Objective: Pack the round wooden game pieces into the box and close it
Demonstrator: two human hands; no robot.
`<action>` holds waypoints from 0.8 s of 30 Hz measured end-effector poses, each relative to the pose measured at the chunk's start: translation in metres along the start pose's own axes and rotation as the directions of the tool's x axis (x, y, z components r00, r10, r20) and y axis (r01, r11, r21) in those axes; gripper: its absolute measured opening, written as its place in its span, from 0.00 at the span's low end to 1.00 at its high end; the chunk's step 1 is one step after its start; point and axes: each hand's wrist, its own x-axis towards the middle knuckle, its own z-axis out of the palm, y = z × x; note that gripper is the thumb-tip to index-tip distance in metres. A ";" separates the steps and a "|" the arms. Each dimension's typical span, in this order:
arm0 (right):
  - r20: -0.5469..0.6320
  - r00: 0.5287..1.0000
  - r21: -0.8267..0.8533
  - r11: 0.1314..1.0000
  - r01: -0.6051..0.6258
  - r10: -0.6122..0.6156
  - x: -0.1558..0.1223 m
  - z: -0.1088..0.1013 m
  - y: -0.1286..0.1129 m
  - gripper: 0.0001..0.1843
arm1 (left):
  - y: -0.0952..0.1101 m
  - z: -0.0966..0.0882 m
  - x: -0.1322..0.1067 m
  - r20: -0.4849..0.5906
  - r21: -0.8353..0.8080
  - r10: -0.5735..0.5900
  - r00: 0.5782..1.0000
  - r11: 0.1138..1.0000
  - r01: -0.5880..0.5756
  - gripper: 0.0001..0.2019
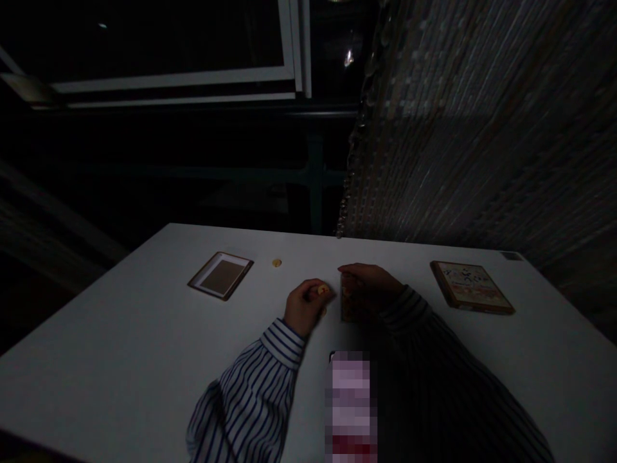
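My left hand (305, 306) pinches a small round yellowish disc (323, 290) with dark markings between thumb and fingers, above the white table (144, 360). Just to its right, my right hand (371, 283) is closed around the upper part of a narrow, see-through packet (346, 310) with yellowish pieces inside. Shadow hides most of the right fingers and part of the packet. A second yellowish disc (276, 262) lies on the table beyond my left hand.
An open shallow box (231, 294) rests at the left. A flat box with a printed cover (475, 286) lies at the right. A phone-like object (351, 405), blurred into blocks, is near me. Bead strings (434, 128) hang behind the table, and a small grey card-like item (511, 256) sits at the far right corner.
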 end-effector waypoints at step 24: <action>0.001 0.997 0.028 0.997 0.078 -0.078 0.000 0.015 -0.003 0.20 | 0.003 -0.002 -0.002 -0.097 -0.064 -0.032 0.995 0.998 0.026 0.17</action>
